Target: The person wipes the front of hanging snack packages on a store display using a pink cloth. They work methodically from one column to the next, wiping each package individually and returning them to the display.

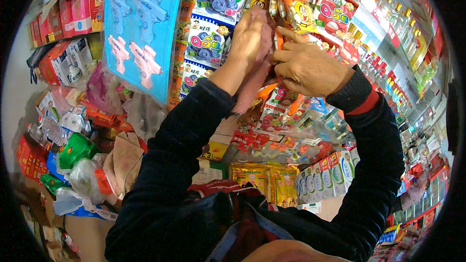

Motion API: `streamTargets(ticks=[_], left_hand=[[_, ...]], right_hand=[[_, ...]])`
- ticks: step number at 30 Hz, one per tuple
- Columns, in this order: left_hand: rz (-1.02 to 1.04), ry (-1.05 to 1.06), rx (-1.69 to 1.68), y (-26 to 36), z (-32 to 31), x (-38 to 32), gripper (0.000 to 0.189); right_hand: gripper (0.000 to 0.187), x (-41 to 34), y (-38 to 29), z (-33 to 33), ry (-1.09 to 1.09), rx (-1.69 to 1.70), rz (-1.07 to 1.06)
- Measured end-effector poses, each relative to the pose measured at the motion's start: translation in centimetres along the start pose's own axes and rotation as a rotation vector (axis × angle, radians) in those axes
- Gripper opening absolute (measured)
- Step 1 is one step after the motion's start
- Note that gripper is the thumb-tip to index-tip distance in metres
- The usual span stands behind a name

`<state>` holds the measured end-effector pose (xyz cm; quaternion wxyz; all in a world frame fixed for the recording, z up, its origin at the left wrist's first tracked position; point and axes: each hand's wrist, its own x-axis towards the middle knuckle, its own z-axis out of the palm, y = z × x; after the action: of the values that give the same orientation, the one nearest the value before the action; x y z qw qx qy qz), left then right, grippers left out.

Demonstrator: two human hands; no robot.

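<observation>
My left hand [248, 38] lies with its fingers stretched along a dusky pink cloth [255, 80], which hangs down past the wrist among hanging candy packets. Close by on the right, my right hand [305, 63] has its index finger extended and the other fingers curled against the cloth's edge and an orange packet strip [279, 40]. Whether those fingers grip the strip is hidden. Blueberry candy packets [209, 40] hang in a strip left of my left hand. Above my right hand are orange cartoon packets [298, 7] and red-and-white lychee candy packets [333, 12].
A blue card of toy guns [140, 29] hangs at the left. Below it sit plastic bags [85, 176], bottles [52, 129] and a brown cloth [123, 160]. Glass bottles [404, 25] line shelves at right. Yellow packets [251, 176] and white-green cartons [326, 176] stand low in front.
</observation>
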<state>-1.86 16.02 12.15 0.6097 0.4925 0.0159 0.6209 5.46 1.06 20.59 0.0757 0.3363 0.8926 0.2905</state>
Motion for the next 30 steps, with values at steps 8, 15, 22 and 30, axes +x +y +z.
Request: streamTargets(ticks=[8,15,22,30], left_hand=[[0.345,-0.192,-0.145,2.7,2.6,3.3,0.057],[0.076,-0.377,0.091,1.4,0.5,2.5,0.089],[-0.028,-0.462,-0.302,-2.3,-2.4,-2.6,0.051],[-0.128,-0.575,0.075,-2.2,-5.3,-10.1,0.079]], right_hand=[[0.004,-0.1,0.2,0.7,0.015,-0.01,-0.024],[0.011,0.1,0.6,2.4,0.103,0.025,-0.047],[0.019,0.6,1.0,3.4,0.129,0.054,-0.043],[0.026,0.6,0.1,4.3,0.146,-0.031,0.065]])
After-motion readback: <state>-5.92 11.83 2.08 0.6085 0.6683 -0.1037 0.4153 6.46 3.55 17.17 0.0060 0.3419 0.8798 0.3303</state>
